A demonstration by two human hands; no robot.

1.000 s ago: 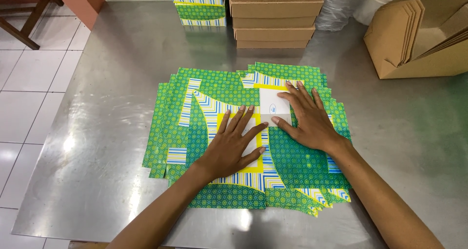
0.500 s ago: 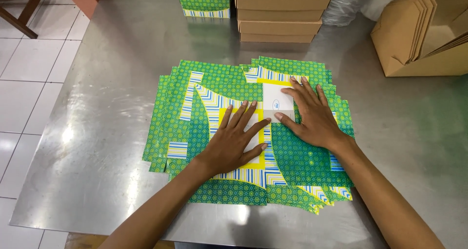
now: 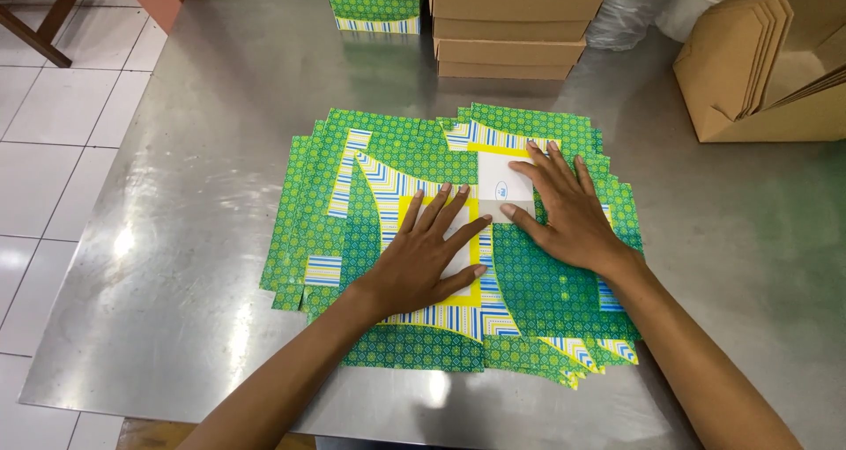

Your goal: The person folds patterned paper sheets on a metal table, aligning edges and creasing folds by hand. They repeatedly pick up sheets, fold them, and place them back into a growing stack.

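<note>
Nearest the camera, two bare forearms come in from six o'clock over the steel counter [image 3: 176,238]. The left hand [image 3: 423,260] lies palm down with its fingers [image 3: 441,208] spread and flat, pinching nothing, on the yellow-bordered middle panel of the top sheet in a fanned stack of flat printed cartons [image 3: 388,150], green patterned with blue-and-white striped bands. The stack lies in the middle of the counter, directly under both hands and spreading out past them on every side. Just beside the left hand, at its two o'clock, the right hand [image 3: 568,216] is also pressed flat with fingers [image 3: 551,163] splayed, its thumb and forefinger touching the lower and right edges of a small white panel [image 3: 502,178] on the same top sheet. Farther off at twelve o'clock stands a pile of plain brown boxes [image 3: 515,27], with a pile of green printed boxes [image 3: 374,0] at eleven o'clock. At two o'clock, well apart from the hands, folded brown cardboard blanks [image 3: 749,53] lean in an open brown box.
</note>
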